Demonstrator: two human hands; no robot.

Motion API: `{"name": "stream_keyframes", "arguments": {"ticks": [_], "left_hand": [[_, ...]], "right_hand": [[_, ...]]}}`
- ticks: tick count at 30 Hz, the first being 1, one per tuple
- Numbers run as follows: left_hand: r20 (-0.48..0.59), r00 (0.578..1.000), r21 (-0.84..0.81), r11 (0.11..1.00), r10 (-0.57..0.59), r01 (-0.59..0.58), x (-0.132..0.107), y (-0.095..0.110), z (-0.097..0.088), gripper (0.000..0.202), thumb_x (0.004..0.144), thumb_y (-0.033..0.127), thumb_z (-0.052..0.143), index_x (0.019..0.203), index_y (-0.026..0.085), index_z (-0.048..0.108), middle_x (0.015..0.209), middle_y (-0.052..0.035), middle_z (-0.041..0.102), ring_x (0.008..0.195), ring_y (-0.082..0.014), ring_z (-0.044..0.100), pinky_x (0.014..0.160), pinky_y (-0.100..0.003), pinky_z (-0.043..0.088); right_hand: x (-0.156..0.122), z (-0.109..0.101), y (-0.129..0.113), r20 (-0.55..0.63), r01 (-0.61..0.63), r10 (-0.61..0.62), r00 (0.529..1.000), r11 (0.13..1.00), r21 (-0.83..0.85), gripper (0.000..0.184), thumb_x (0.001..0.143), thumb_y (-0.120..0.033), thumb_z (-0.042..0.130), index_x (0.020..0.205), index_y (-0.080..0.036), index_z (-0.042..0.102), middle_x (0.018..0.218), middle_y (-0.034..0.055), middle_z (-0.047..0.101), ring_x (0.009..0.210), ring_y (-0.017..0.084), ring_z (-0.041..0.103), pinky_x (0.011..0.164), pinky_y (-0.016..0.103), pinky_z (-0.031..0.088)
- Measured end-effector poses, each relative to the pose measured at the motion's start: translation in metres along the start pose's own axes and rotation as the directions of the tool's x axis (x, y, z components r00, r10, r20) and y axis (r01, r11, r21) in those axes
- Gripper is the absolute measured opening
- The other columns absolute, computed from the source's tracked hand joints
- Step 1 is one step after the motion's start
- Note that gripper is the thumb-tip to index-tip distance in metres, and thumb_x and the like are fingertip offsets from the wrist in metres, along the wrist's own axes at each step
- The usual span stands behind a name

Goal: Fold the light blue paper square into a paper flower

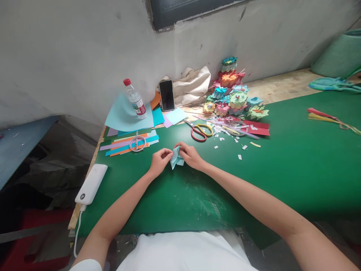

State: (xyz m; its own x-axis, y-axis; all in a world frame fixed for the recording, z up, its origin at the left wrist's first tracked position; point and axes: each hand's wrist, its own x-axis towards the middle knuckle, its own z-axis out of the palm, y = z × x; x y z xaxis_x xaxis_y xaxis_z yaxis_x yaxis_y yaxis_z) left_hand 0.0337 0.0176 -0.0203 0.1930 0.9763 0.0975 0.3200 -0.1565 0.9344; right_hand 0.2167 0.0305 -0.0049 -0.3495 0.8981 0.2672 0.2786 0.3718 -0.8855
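Note:
A small light-blue folded paper piece (175, 158) is held between my two hands above the green table top (242, 165). My left hand (161, 161) pinches its left edge between thumb and fingertips. From the right, my right hand (190, 155) has its fingers closed around the upper part of the paper and hides some of it. Just beyond my right hand lie scissors (199, 133) with one red and one yellow handle loop. Left of my hands are several coloured paper strips (121, 145), with a second pair of scissors with a pale ring handle (137, 143) on top.
Several folded paper flowers (238, 98) are heaped at the back, with white paper scraps (221, 130) and red paper (258, 128) before them. A bottle (137, 101) stands on blue sheets (118, 116). A phone (167, 96) leans upright. A corded power bank (91, 184) lies at the left edge.

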Motion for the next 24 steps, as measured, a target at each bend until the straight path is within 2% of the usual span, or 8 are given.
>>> {"name": "stream_keyframes", "arguments": {"ticks": [3,5,8,11,17,24], "left_hand": [[0.036,0.998,-0.028,0.999,-0.042,0.043,0.003,-0.006,-0.002,0.032,0.094,0.037,0.057,0.116,0.013,0.059,0.113,-0.0081,0.063,0.097,-0.0176,0.063,0.085,-0.038,0.056],[0.046,0.997,-0.046,0.997,-0.062,0.064,0.004,-0.008,-0.003,0.034,0.094,0.037,0.057,0.120,0.014,0.057,0.118,-0.0091,0.061,0.102,-0.0193,0.062,0.088,-0.040,0.056],[0.046,0.996,-0.071,0.994,-0.082,0.085,0.005,-0.008,-0.004,0.035,0.094,0.036,0.057,0.120,0.014,0.057,0.119,-0.0093,0.061,0.103,-0.0196,0.062,0.089,-0.040,0.055],[0.028,0.996,-0.102,0.991,-0.087,0.090,0.006,-0.006,-0.003,0.033,0.094,0.036,0.057,0.118,0.014,0.058,0.116,-0.0087,0.062,0.100,-0.0185,0.063,0.087,-0.039,0.056],[-0.003,0.996,-0.183,0.979,-0.091,0.088,0.005,-0.002,-0.002,0.021,0.087,0.032,0.067,0.095,0.013,0.062,0.092,-0.0032,0.066,0.084,-0.0134,0.063,0.079,-0.029,0.055],[0.137,0.980,-0.187,0.968,-0.142,0.167,0.006,-0.005,-0.004,0.034,0.094,0.037,0.057,0.119,0.014,0.058,0.117,-0.0088,0.061,0.101,-0.0191,0.063,0.087,-0.039,0.056]], "right_hand": [[-0.001,-0.003,-0.003,0.016,0.003,-0.004,1.000,0.999,0.034,0.024,0.092,-0.032,0.039,0.100,-0.018,0.057,0.066,-0.0032,0.057,0.057,0.009,0.043,0.057,0.021,0.034],[-0.001,-0.003,-0.005,0.026,0.004,-0.006,1.000,0.999,0.051,0.028,0.093,-0.037,0.040,0.102,-0.018,0.058,0.068,-0.0024,0.059,0.058,0.009,0.044,0.058,0.022,0.035],[-0.001,-0.003,-0.006,0.022,0.004,-0.005,1.000,0.999,0.054,0.030,0.094,-0.041,0.041,0.102,-0.018,0.058,0.066,-0.0029,0.057,0.056,0.010,0.043,0.056,0.022,0.035],[-0.001,-0.001,-0.005,0.006,0.007,-0.007,1.000,0.999,0.038,0.026,0.093,-0.037,0.042,0.100,-0.018,0.058,0.063,-0.0038,0.054,0.055,0.009,0.043,0.056,0.021,0.034],[0.001,0.002,0.001,-0.020,0.034,-0.034,0.999,0.999,-0.021,0.018,0.086,-0.024,0.043,0.095,-0.018,0.057,0.058,-0.0056,0.051,0.050,0.008,0.040,0.053,0.020,0.032],[0.000,0.004,0.008,-0.033,0.108,-0.113,0.993,0.985,-0.132,0.019,0.085,-0.021,0.044,0.093,-0.019,0.061,0.060,-0.0040,0.055,0.050,0.007,0.039,0.054,0.019,0.030]]}}
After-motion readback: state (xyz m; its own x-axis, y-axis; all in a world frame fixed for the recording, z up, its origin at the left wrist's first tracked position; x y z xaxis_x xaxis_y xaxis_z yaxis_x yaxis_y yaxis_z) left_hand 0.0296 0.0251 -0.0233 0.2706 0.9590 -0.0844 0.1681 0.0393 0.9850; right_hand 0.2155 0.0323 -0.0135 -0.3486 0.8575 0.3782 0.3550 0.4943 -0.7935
